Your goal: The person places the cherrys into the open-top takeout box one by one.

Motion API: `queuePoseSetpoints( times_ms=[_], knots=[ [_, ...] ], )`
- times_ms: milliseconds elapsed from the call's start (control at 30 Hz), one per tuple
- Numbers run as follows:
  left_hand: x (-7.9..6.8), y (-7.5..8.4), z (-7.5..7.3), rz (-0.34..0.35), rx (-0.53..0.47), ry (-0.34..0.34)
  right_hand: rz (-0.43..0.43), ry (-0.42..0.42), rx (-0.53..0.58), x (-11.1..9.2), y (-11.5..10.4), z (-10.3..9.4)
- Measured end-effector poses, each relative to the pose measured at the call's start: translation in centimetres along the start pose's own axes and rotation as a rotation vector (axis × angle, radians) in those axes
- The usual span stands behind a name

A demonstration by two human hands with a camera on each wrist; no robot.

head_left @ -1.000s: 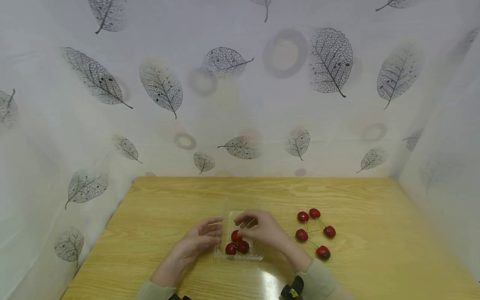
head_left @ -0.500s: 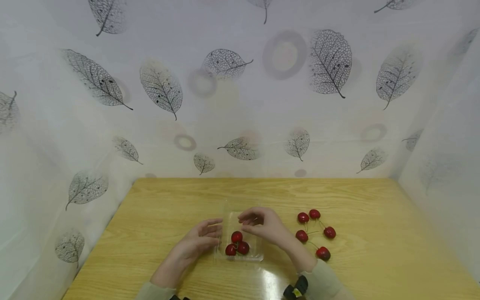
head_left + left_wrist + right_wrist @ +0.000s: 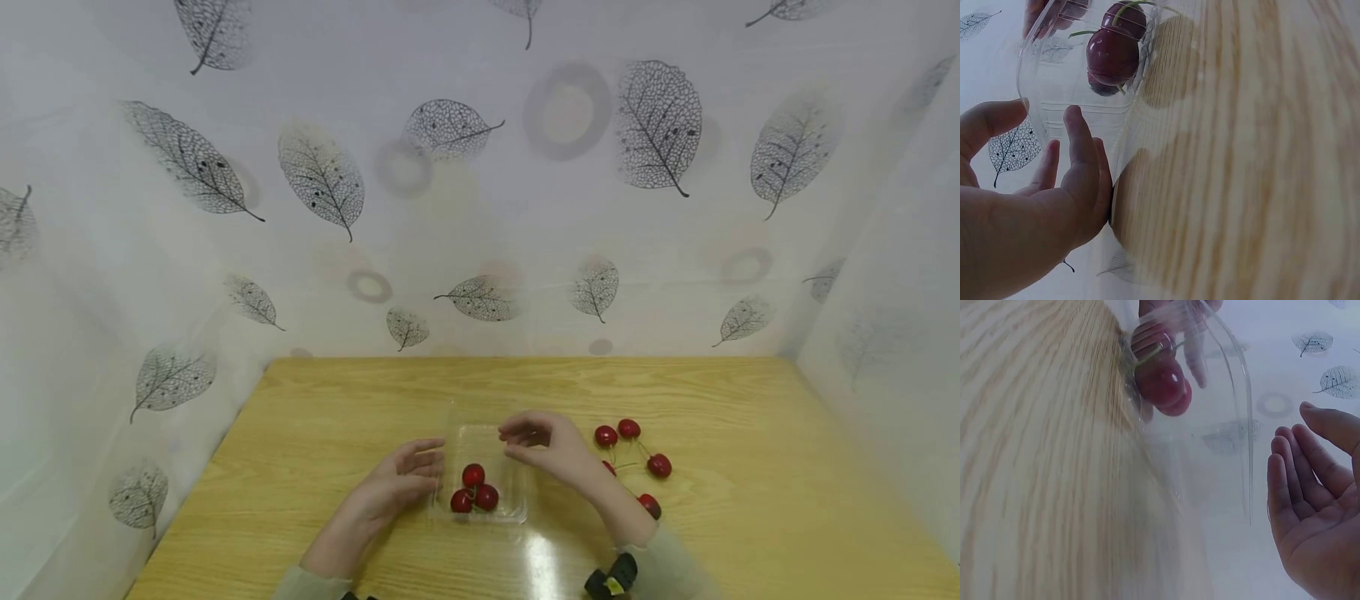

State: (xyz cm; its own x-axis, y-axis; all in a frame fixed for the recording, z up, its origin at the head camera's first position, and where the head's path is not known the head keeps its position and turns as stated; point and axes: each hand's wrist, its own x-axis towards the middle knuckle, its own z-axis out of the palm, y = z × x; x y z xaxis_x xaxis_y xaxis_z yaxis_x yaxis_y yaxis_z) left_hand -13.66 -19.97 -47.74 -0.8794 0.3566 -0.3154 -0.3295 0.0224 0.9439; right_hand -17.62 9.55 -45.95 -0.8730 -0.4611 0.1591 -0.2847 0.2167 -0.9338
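Observation:
A clear plastic container (image 3: pixel 480 443) stands on the table with three red cherries (image 3: pixel 486 497) clustered at its near end. Along its left side rests my left hand (image 3: pixel 397 485), fingers relaxed. In the left wrist view, fingertips of that hand (image 3: pixel 1054 194) touch the clear wall (image 3: pixel 1054 122), and the thumb is at the rim. My right hand (image 3: pixel 551 450) hovers by the container's right edge, holding nothing. The right wrist view shows this hand (image 3: pixel 1319 512) with loosely bent fingers, apart from the clear rim (image 3: pixel 1249 400).
Several more stemmed cherries (image 3: pixel 659 465) lie on the wooden table (image 3: pixel 750 517) to the right; two of them are partly hidden by my right forearm. A pale leaf-patterned sheet (image 3: pixel 480 208) encloses the table at the back and sides.
My right hand has drawn back to the right, from above the cherries in the container to beside its edge. The left hand and the container stay in place.

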Motion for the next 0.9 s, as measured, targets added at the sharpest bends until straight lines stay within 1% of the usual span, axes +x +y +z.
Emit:
queuePoseSetpoints(
  times_ms=[367,533,667,900],
  knots=[
    [0.0,-0.1,0.0,0.009,-0.003,-0.005,0.038,0.059,-0.017,-1.1,1.0,-2.3],
    [0.0,0.0,0.0,0.001,-0.001,-0.002,0.050,0.090,-0.026,-1.7,1.4,-3.3],
    [0.0,0.0,0.0,-0.002,-0.002,0.001,0.059,0.102,-0.024,-2.3,1.3,-4.2],
    [-0.1,0.0,0.0,0.003,-0.012,-0.003,0.133,0.122,-0.027,-3.3,1.6,-5.5]
  ],
)
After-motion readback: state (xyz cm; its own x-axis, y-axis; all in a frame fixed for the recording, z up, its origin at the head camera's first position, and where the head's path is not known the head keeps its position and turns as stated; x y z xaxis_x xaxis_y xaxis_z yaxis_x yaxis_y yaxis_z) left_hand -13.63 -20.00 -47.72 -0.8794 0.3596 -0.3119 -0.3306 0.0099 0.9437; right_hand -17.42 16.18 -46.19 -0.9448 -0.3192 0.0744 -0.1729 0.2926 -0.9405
